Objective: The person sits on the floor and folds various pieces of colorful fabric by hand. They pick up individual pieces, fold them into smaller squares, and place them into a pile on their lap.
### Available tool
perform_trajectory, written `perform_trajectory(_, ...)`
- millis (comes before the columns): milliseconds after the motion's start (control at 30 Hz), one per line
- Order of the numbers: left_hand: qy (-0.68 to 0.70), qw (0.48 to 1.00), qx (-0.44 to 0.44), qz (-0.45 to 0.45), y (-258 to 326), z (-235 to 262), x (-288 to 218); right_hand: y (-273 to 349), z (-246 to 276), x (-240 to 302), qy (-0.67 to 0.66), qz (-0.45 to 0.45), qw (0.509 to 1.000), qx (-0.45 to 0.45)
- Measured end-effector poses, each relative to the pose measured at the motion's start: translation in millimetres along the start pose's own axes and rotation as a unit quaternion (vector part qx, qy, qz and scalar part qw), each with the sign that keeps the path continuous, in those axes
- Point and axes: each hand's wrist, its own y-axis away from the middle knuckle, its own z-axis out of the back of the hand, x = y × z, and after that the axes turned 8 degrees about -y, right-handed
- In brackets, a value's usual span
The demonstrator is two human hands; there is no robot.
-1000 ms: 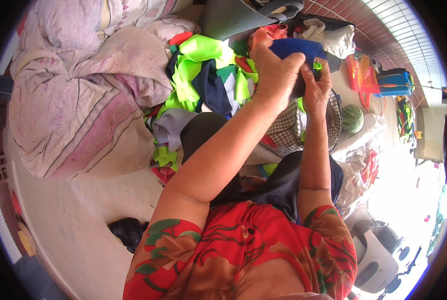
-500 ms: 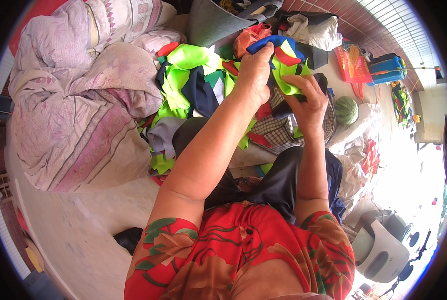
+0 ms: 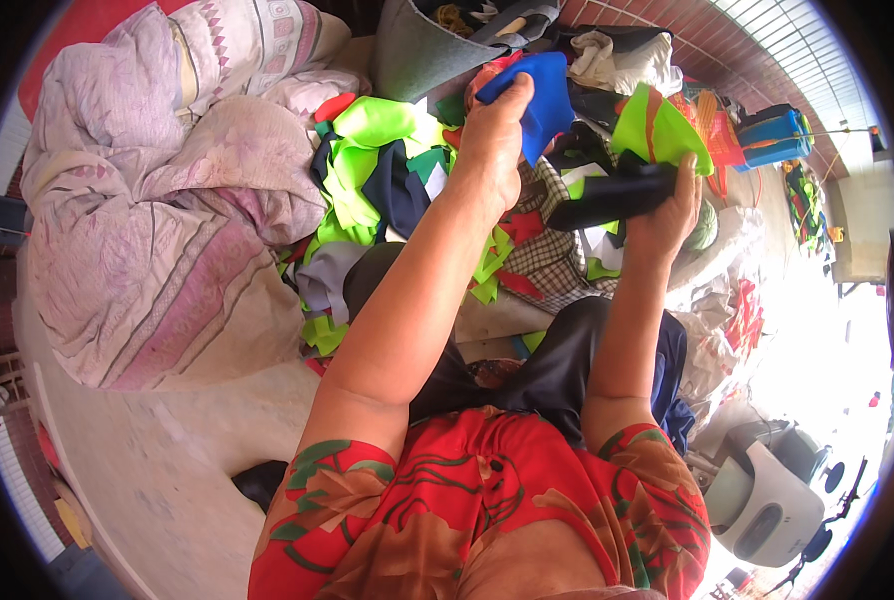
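Upper centre of the frame: my left hand (image 3: 492, 150) is clamped on a blue cloth scrap (image 3: 537, 100), fingers pinching its lower edge. Right hand (image 3: 667, 205), upper right, is closed round a dark cloth piece (image 3: 612, 200) with a lime-green scrap (image 3: 657, 130) standing up behind it. Both hang limp, so I judge them light, soft, not slippery; a pinch at an edge or corner should hold. Below lies a heap of green and navy offcuts (image 3: 377, 170); a pink quilt (image 3: 157, 230) fills the left.
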Motion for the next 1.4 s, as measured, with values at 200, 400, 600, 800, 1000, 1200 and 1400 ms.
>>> perform_trajectory(200, 0.082, 0.988, 0.109, 0.073, 10, -14, 1, 11, -33, -24, 0.338, 0.12, 0.912, 0.199)
perform_trajectory(400, 0.017, 0.994, 0.105, 0.022, 15, -14, 1, 24, -20, -23, 0.318, 0.014, 0.901, 0.294)
perform_trajectory(600, 0.093, 0.993, 0.035, 0.064, 8, -14, 6, 28, -3, -21, 0.114, -0.052, 0.972, 0.196)
perform_trajectory(800, 0.125, 0.989, 0.005, 0.074, 7, -10, 7, 14, 5, 7, -0.104, -0.168, 0.98, 0.002)
perform_trajectory(1000, 0.107, 0.99, 0.008, 0.089, 8, -12, 4, -6, -48, 37, -0.468, -0.172, 0.837, 0.225)
perform_trajectory(1200, 0.12, 0.975, 0.136, 0.128, 5, -10, 11, -62, -30, -13, -0.089, -0.045, 0.974, 0.204)
perform_trajectory(1400, 0.095, 0.984, 0.12, 0.089, 12, -22, 7, -12, -32, -26, 0.191, 0.054, 0.964, 0.175)
